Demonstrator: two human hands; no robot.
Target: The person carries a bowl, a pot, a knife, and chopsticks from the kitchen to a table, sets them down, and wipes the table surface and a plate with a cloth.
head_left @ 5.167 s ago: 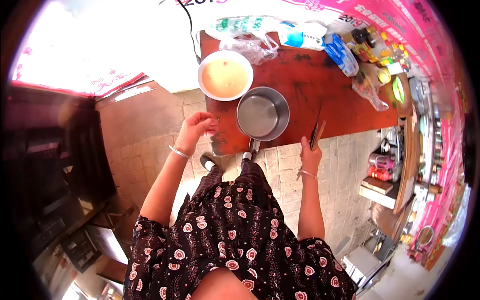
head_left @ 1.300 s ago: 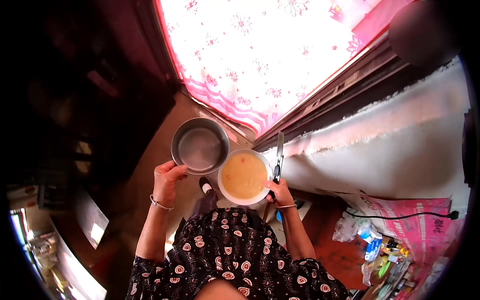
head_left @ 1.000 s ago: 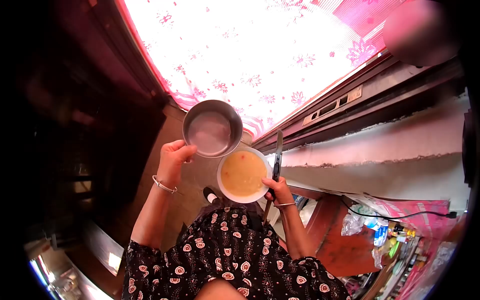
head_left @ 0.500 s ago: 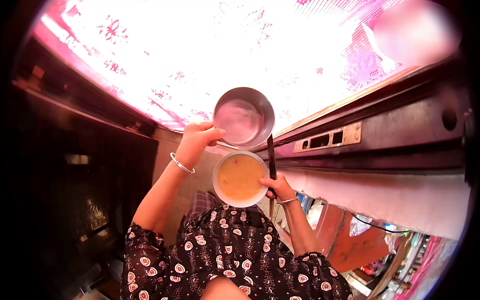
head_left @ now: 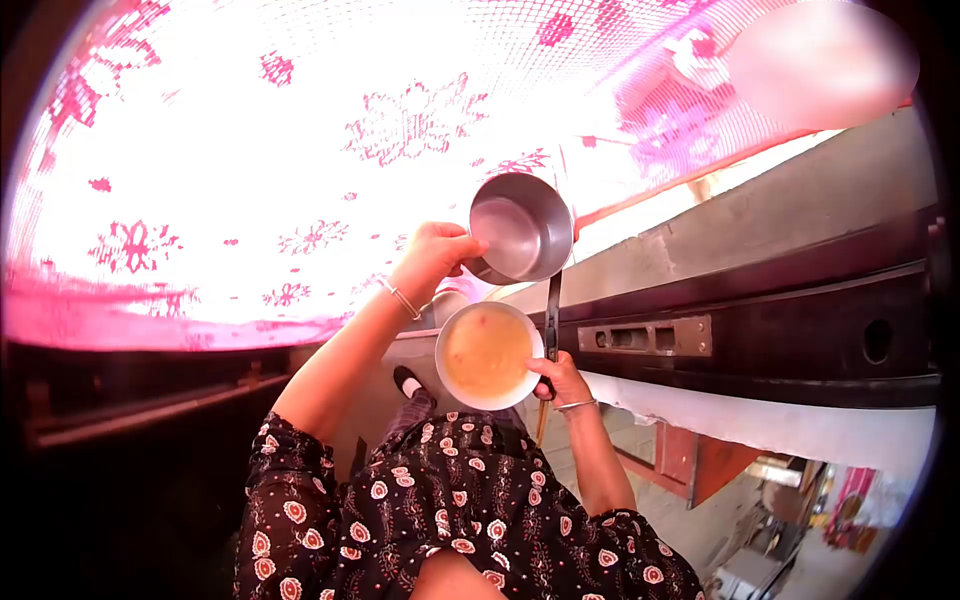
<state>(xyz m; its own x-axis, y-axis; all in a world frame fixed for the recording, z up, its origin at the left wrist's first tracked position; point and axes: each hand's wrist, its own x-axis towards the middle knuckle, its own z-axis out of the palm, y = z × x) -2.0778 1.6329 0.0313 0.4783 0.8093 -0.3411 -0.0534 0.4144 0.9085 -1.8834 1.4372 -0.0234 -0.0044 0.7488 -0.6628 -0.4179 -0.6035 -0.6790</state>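
Note:
My left hand (head_left: 440, 258) grips the near left side of a metal saucepan (head_left: 522, 228), held out against the pink and white curtain. Nearer to me, a white bowl (head_left: 489, 356) of orange-yellow liquid is in my right hand (head_left: 562, 378), with the thumb over its right rim. A dark, long, thin utensil (head_left: 552, 315) is also in that hand and stands up beside the bowl. Its far end passes behind the saucepan. The handle of the saucepan is not visible.
A bright patterned curtain (head_left: 400, 130) hangs across the doorway ahead. On the right runs a dark door edge with a metal lock plate (head_left: 645, 337). The red table (head_left: 700, 462) is at the lower right, and a dark panel (head_left: 130, 430) stands at the left.
I have turned from the red table towards the curtain. Since the table view, my hands have taken hold of the bowl and saucepan. The saucepan has lately moved up and right, closer to the curtain.

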